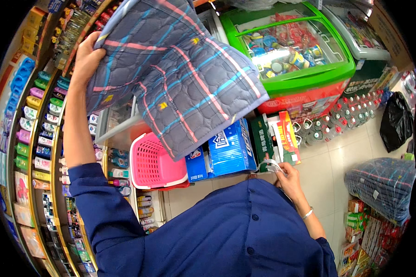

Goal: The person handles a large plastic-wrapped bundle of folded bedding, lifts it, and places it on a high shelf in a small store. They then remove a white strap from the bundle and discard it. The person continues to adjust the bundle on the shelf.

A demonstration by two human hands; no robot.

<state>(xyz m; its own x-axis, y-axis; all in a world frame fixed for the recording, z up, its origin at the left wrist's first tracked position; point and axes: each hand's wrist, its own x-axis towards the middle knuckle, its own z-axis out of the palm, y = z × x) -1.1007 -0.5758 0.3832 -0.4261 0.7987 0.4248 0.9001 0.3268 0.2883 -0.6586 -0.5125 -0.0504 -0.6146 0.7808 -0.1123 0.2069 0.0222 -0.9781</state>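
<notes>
My left hand (87, 59), raised at the upper left, grips the bound edge of a dark grey quilted mat (194, 83). Pink and blue lines and small yellow patches cross the mat. It hangs open and hides part of the freezers behind it. Lower right, my right hand (290, 180) pinches a looped white strip (271, 164) between thumb and fingers. Whether that strip joins anything is hard to tell. Beneath the mat's lower edge stand a pink plastic basket (154, 162) and a blue cardboard carton (230, 149).
Bottles and packets fill the curved shelves (38, 138) at left. A green-rimmed chest freezer (298, 78) stands ahead. Several plastic bottles (336, 121) and a black plastic bag (397, 121) are on the tiled floor. A wrapped plaid bundle (381, 187) sits at right above packaged goods.
</notes>
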